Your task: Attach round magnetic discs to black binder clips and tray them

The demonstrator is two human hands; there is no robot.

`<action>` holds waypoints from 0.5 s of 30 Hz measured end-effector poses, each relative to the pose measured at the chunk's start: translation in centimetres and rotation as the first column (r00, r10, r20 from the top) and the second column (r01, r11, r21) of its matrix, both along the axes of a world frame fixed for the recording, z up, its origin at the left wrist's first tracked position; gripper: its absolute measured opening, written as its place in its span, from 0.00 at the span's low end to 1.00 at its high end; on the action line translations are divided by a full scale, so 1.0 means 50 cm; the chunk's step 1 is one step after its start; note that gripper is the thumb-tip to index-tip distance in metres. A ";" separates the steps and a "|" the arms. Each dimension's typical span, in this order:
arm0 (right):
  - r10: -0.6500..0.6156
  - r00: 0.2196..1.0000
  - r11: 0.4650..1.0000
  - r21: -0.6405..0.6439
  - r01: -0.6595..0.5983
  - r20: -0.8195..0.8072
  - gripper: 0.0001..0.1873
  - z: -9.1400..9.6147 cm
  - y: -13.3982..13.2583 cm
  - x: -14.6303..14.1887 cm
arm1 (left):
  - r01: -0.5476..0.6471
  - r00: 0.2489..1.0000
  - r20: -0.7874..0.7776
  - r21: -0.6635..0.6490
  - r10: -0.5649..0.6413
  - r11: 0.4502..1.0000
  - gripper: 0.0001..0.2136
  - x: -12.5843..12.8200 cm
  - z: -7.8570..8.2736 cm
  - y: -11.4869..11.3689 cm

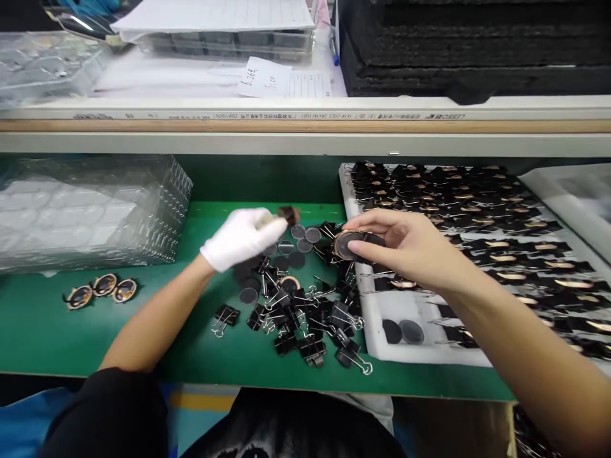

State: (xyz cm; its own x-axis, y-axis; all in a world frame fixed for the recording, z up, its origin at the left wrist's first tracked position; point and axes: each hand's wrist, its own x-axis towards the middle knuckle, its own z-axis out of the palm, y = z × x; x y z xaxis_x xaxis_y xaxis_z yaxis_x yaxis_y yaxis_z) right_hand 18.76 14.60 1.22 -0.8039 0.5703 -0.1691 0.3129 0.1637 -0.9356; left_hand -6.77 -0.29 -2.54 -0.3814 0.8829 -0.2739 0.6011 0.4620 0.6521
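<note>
My left hand [241, 236] wears a white glove and is closed on a small dark round piece [288, 215], blurred by motion, above the green mat. My bare right hand [405, 245] pinches a round copper-ringed disc with a black clip on it [347, 243] at the left edge of the white tray [382, 343]. Between and below the hands lies a pile of black binder clips [305, 318] and several dark round discs [298, 245]. Three copper-ringed pieces [101, 289] sit in a row at the left of the mat.
The white tray at the right holds many clipped pieces [477, 210] and two loose discs [403, 331]. A stack of clear blister trays [90, 210] stands at the left. A shelf above carries papers [267, 79], clear trays and black foam [477, 44].
</note>
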 end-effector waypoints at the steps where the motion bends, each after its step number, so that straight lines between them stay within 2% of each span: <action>1: 0.023 1.000 0.999 -0.028 -0.023 0.004 0.07 -0.003 0.006 -0.014 | -0.065 0.997 -0.038 -0.044 0.064 0.997 0.24 -0.032 -0.010 0.002; 3: 0.057 0.998 0.995 -0.081 -0.056 0.003 0.07 -0.013 0.017 -0.047 | -0.124 0.989 -0.100 -0.179 0.108 0.976 0.28 -0.093 -0.031 -0.002; 5: 0.099 0.995 0.986 -0.134 -0.098 -0.001 0.06 -0.028 0.023 -0.083 | -0.127 0.988 -0.124 -0.321 0.091 0.939 0.30 -0.140 -0.050 -0.012; 9: 0.172 0.985 0.961 -0.214 -0.175 -0.035 0.08 -0.057 0.022 -0.151 | -0.099 0.987 -0.156 -0.474 0.027 0.875 0.32 -0.188 -0.065 -0.026; 12: 0.205 0.979 0.949 -0.243 -0.199 0.000 0.07 -0.070 0.016 -0.192 | -0.137 0.977 -0.211 -0.547 0.022 0.826 0.33 -0.213 -0.047 -0.016; 13: 0.218 0.976 0.949 -0.240 -0.205 0.027 0.07 -0.074 0.015 -0.205 | -0.164 0.970 -0.239 -0.545 0.035 0.822 0.34 -0.219 -0.039 -0.008; 15: 0.241 0.967 0.949 -0.228 -0.217 0.081 0.06 -0.084 0.015 -0.235 | -0.240 0.943 -0.320 -0.470 0.089 0.849 0.36 -0.223 -0.030 0.014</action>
State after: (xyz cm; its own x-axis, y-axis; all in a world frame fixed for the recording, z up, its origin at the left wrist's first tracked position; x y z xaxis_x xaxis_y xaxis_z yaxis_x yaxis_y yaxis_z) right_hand 6.99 15.34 -3.01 -0.8790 0.3135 -0.3593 0.3904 0.0405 -0.9198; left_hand -17.93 0.41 -4.04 -0.6344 0.5735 -0.5183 0.6063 0.7851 0.1266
